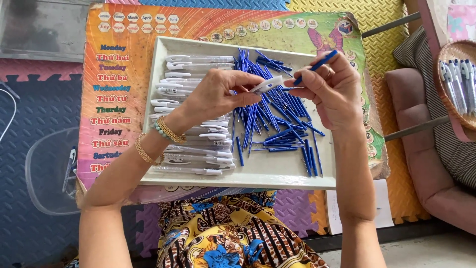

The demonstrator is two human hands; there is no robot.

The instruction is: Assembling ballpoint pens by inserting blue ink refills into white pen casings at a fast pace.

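My left hand (218,97) holds a white pen barrel (266,85) by its end, level over the tray. My right hand (333,89) grips a blue pen refill (317,64) and points its tip toward the barrel's open end. Below both hands lies a white rectangular tray (277,173). A heap of blue refills (277,114) fills the tray's middle and right. A stack of white clear pen barrels (191,114) fills its left side, partly hidden by my left wrist.
The tray rests on a colourful printed board (114,89) across my lap. A woven basket (458,79) with assembled blue and white pens stands at the right on a pink seat (421,164). Foam puzzle mats (39,124) cover the floor.
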